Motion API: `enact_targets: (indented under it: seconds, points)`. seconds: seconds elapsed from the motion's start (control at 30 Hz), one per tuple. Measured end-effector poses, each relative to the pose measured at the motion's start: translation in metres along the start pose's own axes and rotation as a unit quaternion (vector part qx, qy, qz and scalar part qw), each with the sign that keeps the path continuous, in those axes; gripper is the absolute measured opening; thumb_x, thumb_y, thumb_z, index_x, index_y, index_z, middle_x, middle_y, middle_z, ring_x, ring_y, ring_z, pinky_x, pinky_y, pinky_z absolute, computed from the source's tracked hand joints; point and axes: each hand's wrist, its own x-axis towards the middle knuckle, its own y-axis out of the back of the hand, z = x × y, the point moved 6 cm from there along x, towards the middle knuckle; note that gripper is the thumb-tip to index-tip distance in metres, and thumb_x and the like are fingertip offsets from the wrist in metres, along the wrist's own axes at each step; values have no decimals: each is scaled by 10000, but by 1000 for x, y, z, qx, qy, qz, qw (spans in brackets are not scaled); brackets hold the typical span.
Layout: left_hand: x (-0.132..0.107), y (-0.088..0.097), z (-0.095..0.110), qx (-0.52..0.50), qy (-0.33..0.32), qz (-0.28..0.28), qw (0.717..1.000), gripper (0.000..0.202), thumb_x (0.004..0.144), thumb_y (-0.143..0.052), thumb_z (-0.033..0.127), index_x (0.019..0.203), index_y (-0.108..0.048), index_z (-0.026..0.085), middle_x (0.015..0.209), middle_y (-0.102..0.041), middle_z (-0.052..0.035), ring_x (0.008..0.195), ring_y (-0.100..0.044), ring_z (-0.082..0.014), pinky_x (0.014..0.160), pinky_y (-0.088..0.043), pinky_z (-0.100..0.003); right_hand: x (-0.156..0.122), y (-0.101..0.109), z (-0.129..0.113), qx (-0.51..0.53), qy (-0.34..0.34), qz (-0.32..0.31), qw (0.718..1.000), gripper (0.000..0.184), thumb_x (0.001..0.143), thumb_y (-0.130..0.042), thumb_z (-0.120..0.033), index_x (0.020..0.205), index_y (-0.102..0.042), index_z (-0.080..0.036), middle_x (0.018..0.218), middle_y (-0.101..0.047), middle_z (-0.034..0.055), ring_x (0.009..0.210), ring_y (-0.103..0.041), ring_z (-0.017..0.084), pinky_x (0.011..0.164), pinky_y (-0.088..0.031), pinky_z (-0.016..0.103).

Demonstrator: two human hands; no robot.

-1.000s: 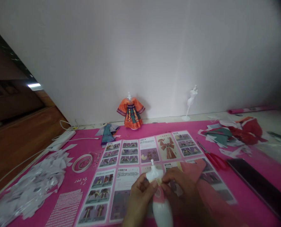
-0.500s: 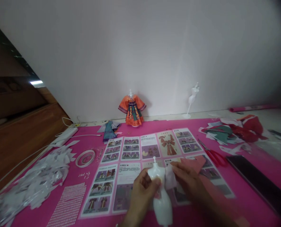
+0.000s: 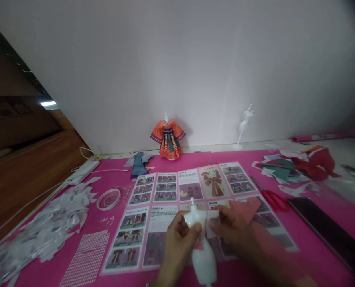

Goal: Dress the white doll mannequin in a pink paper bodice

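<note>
Mannequin [image 3: 206, 261]: one, held | left hand [image 3: 179, 237], right hand [image 3: 233, 229]: two | scrap [image 3: 212, 217]: perhaps one

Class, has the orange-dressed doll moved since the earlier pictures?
No. The orange-dressed doll keeps its place, with the same gap from the bare white stand.

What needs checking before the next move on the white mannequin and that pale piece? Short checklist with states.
1. Left hand gripping the white mannequin at the waist: ok.
2. Right hand pinching the pale piece beside the mannequin's chest: ok.
3. Pale piece lined up or stuck on the torso: cannot tell, too blurred.
4. Instruction sheet lying open and flat under the hands: ok.
5. Red scissors lying apart from both hands, to the right: ok.
6. Tape roll on the pink mat, to the left: ok.
</note>
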Motion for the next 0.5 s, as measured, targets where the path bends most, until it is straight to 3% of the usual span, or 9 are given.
enact_targets:
  seconds: [0.17, 0.33, 0.5]
  points:
    - [-1, -5, 4, -4, -2, -25, 1000, 506, 568, -813, 468, 860, -509, 188, 504, -489, 90, 410, -368, -60, 395, -304, -174, -3, 0, -3, 5, 5, -2, 1000, 236, 705, -782, -364, 749, -661, -166, 632, -593, -41, 577, -505, 92, 585, -415, 212]
    - [-2, -8, 3, -21, 12, -27, 999, 589, 526, -839, 429, 924, -457, 220, 542, -522, 84, 404, -401, -72, 398, -305, -181, -2, 0, -1, 10, -5, -17, 1000, 268, 697, -786, -367, 732, -626, -154, 631, -589, -32, 577, -504, 96, 565, -389, 213]
    - [-2, -6, -1, 11, 6, -28, 1000, 559, 601, -785, 386, 992, -436, 191, 633, -571, 44, 487, -447, -88, 453, -368, -193, -3, -3, -3, 12, -6, -21, 1000, 297, 677, -790, -384, 721, -620, -144, 631, -583, -23, 580, -503, 103, 558, -376, 217]
